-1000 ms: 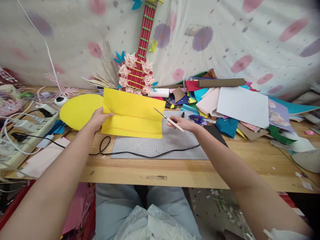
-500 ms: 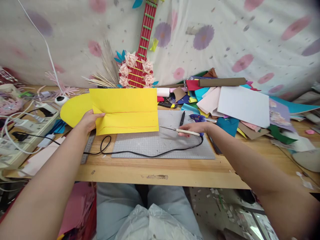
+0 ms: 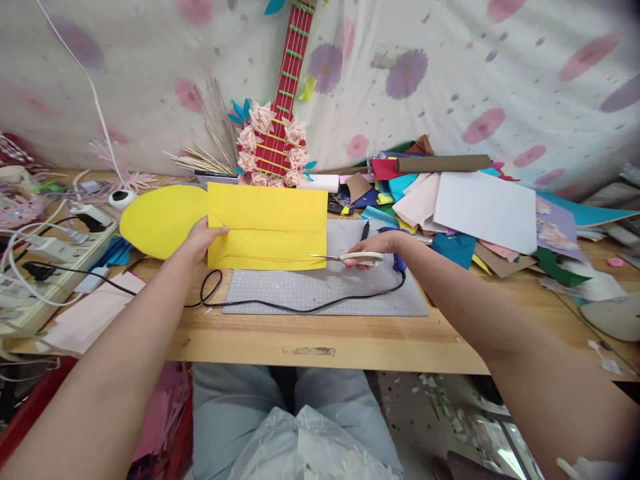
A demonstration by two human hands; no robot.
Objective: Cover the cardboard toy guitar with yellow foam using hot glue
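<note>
A yellow rectangular sheet (image 3: 267, 213) with thin reddish lines drawn along it is pinched at its left edge by my left hand (image 3: 201, 239), thumb on top. My right hand (image 3: 365, 257) is closed round the pale handles of a pair of scissors (image 3: 361, 257). Their blades point left and lie over the lower right part of the sheet, near the lower line. Under both is a grey cutting mat (image 3: 320, 287). A rounded yellow piece (image 3: 163, 220) lies to the left, partly behind my left hand.
A blue glue gun (image 3: 399, 262) with a black cord lies by my right hand. Coloured sheets (image 3: 485, 210) are heaped at the right, a power strip (image 3: 60, 267) stands at the left, and a red paper guitar (image 3: 275, 143) leans at the back.
My left hand has moved right with the yellow sheet. The scissors in my right hand have gone from beside the sheet's right edge to over its lower right part.
</note>
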